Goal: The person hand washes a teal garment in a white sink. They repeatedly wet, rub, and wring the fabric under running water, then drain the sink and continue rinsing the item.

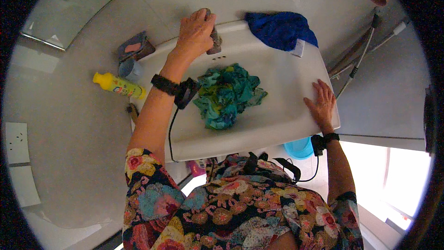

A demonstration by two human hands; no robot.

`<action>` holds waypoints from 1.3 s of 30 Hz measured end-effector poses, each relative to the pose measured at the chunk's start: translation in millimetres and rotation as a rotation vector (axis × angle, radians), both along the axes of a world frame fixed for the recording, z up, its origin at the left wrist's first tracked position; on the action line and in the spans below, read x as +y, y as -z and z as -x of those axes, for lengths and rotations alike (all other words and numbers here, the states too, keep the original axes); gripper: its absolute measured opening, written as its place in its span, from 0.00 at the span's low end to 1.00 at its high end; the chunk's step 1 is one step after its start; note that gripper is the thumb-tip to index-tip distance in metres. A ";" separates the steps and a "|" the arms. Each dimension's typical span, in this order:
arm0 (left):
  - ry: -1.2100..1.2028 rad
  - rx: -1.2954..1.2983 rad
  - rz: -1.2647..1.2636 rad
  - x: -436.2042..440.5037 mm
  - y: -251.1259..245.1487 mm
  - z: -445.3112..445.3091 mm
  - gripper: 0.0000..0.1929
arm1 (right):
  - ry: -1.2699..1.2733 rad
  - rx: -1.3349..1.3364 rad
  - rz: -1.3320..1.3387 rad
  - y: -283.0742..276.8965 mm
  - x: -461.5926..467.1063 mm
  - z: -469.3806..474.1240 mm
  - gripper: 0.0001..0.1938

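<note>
A crumpled green and teal patterned cloth [230, 95] lies in the basin of a white ceramic sink [284, 125]. At the back rim, above the overflow holes, my left hand [196, 29] grips a faucet [215, 41], largely hidden beneath the fingers. My right hand [321, 104] rests on the sink's right rim, fingers spread, holding nothing. A dark blue cloth [281, 29] with a white tag hangs over the back right corner of the sink.
Left of the sink are a yellow bottle [119, 86], a grey cup [130, 69] and a dark soap box [137, 47] with pink soap. A brush-like object [133, 111] lies at the left edge. Hoses or poles [357, 62] stand at right; a light-blue basin [300, 148] sits below.
</note>
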State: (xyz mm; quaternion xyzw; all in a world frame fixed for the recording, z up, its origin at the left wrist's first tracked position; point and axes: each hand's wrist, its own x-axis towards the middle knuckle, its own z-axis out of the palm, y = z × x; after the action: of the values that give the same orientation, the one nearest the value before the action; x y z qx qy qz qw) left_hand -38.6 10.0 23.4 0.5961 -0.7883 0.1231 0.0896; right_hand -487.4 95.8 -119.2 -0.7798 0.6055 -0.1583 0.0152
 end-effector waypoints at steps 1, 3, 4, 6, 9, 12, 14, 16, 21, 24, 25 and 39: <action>0.034 0.014 0.045 -6.4 6.1 -2.1 0.28 | -0.006 -0.032 0.006 -0.4 0.4 -0.5 0.34; 0.054 0.055 0.054 -16.7 17.9 -7.2 0.28 | -0.002 -0.051 0.021 -0.9 0.8 -1.6 0.34; 0.098 0.032 0.129 -21.0 22.2 -10.0 0.25 | -0.007 -0.051 0.028 -1.0 0.8 -2.2 0.34; 0.171 0.002 0.212 -28.7 26.9 -15.2 0.18 | -0.001 -0.020 0.024 -0.6 0.9 -3.1 0.34; 0.259 0.182 0.202 -38.3 24.3 -22.6 0.16 | 0.010 -0.024 0.020 0.9 0.7 -2.6 0.34; 0.193 0.273 0.053 -47.7 17.7 -30.2 0.15 | -0.014 -0.020 0.039 2.6 -0.7 -1.2 0.34; 0.207 0.344 0.027 -54.7 15.3 -36.2 0.17 | -0.023 -0.012 0.038 3.5 -1.9 -0.2 0.34; 0.206 0.357 -0.045 -62.5 15.1 -42.3 0.19 | -0.025 -0.014 0.042 4.0 -2.2 0.2 0.35; 0.176 0.391 -0.072 -69.0 12.7 -46.4 0.19 | -0.003 0.012 0.076 5.2 -1.0 -0.2 0.33; 0.169 0.362 0.268 -44.1 4.3 -33.7 0.14 | -0.001 0.014 0.075 6.3 -0.8 0.7 0.33; 0.205 0.362 0.411 -32.1 1.5 -26.5 0.13 | -0.014 0.002 0.089 7.0 -1.4 1.3 0.33; -0.114 0.383 -0.583 97.1 161.8 34.2 0.38 | -0.015 0.031 0.070 5.0 -2.0 -0.1 0.35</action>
State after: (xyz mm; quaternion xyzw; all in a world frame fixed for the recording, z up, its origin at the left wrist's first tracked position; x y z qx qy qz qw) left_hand -72.8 107.2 -138.4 0.6519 -0.7248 -0.2162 0.0549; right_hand -487.3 93.7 -124.3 -0.7868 0.5938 -0.1673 -0.0202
